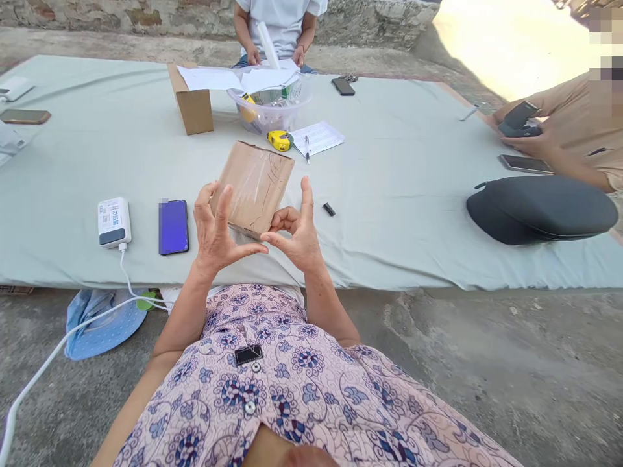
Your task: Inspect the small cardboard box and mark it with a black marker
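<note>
A brown cardboard box [256,185], with clear tape over its upper face, lies tilted between my two hands over the cloth. My left hand [217,227] is at the box's left and near side, thumb stretched to the right and fingers apart, pointing up. At the near right corner is my right hand [296,230], its index finger raised, its thumb pointing left and the other fingers curled by the box edge. The thumb tips nearly meet in front of the box. Neither hand is wrapped round it.
Beyond the box are a yellow tape measure [280,141], a plastic basket [272,117] and an upright carton [195,110]. A phone [174,227] and power bank [114,222] lie left, a black cap [540,209] right. Two other people sit at the table.
</note>
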Available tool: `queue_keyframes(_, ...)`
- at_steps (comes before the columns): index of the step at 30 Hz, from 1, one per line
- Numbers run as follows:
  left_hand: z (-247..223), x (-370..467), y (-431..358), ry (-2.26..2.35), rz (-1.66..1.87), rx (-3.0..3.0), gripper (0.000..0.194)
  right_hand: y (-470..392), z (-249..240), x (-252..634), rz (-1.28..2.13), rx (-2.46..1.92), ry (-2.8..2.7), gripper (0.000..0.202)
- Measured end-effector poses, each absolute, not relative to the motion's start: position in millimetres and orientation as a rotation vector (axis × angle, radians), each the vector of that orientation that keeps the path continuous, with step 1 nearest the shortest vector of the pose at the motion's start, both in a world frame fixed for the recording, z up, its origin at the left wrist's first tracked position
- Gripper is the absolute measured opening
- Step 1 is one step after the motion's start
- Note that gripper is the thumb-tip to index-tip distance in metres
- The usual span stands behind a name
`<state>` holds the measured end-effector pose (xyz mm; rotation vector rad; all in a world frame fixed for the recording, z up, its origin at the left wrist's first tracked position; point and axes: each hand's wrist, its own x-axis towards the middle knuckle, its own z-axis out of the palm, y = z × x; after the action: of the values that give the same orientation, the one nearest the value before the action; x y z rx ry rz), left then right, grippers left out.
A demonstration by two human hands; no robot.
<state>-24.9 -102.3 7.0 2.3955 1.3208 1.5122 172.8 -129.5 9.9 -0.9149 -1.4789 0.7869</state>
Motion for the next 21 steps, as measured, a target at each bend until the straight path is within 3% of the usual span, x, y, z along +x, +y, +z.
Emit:
queue_keyframes(6, 8.8, -13.1, -109.2, 1.613, 1.422, 2.444, 0.113, -134.7, 17.7, 168.1, 0.861, -1.013, -1.451, 0.127)
queue_keyframes(16, 7.8, -7.6, -112.2, 1.427, 1.534, 2.565, 0.093, -135.2, 19.7, 171.6, 0.789, -0.976, -1.492, 0.134)
queue_keyframes(21, 11.1, -13.9, -113.0, 1.212, 1.523, 2.679, 0.08, -134.6, 24.3, 188.6, 0.576, -1.027, -1.451, 0.114)
